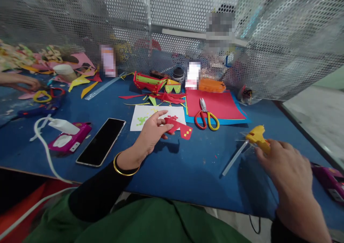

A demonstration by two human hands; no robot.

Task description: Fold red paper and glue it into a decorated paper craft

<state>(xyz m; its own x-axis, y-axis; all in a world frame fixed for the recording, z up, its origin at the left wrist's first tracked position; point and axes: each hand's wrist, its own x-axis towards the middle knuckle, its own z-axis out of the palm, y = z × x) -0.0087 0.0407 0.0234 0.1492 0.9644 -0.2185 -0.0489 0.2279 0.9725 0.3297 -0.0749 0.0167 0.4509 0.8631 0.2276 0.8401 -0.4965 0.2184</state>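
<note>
Grip (152, 132) above table (199, 175), seemingly metal mesh (177, 6) beyond

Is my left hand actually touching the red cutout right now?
Touching. The head view shows the left hand holding the red cutout by one end, thumb over it, the yellow-dotted end sticking out.

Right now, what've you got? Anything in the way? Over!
Left grip: holding red paper cutout. Right grip: on yellow glue gun. Possible obstacle: scissors, slightly farther back.
</note>
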